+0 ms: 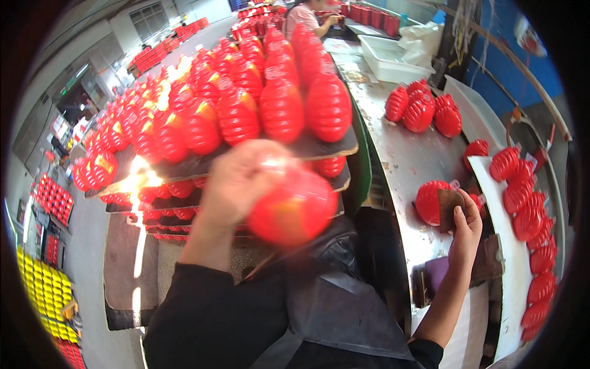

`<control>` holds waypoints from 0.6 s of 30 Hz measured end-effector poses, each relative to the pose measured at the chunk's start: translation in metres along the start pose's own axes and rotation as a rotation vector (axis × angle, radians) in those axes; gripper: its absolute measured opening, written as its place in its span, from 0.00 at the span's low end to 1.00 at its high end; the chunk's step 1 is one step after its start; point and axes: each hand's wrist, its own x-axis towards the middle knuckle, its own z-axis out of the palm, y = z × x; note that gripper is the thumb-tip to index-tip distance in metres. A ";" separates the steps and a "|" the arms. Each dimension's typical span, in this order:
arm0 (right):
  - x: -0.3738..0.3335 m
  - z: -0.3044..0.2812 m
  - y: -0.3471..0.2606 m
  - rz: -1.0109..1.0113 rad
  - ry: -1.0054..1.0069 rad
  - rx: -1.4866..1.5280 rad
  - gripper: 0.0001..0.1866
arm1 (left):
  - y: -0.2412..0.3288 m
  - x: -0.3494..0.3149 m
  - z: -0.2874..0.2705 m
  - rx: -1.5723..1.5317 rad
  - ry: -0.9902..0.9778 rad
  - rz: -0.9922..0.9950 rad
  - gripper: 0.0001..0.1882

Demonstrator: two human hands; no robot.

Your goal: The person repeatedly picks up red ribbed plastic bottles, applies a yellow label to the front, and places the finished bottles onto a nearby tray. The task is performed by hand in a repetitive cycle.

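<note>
My left hand [243, 178] is closed round the neck of a shiny red bottle [295, 212], held up in front of a stacked rack. Motion smears both the hand and this bottle, whose rounded bottom points toward me. Over the metal bench at the right, my right hand [468, 221] pinches a flat brown pad [450, 209], probably stiff or cloth-like; its material is unclear. Just behind the pad lies a red ribbed bottle [428, 202] with a clear neck, partly hidden by it.
Rows of upright red ribbed bottles [236, 114] fill the stacked boards [335, 147] ahead and left. More lie on the metal bench [393, 160] and along a white board [510, 277] at the right. A white bin [384, 58] and a person [304, 18] are farther back.
</note>
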 end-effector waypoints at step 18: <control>0.096 -0.031 0.012 0.446 0.163 0.170 0.09 | 0.041 -0.055 -0.376 1.471 1.406 0.014 0.28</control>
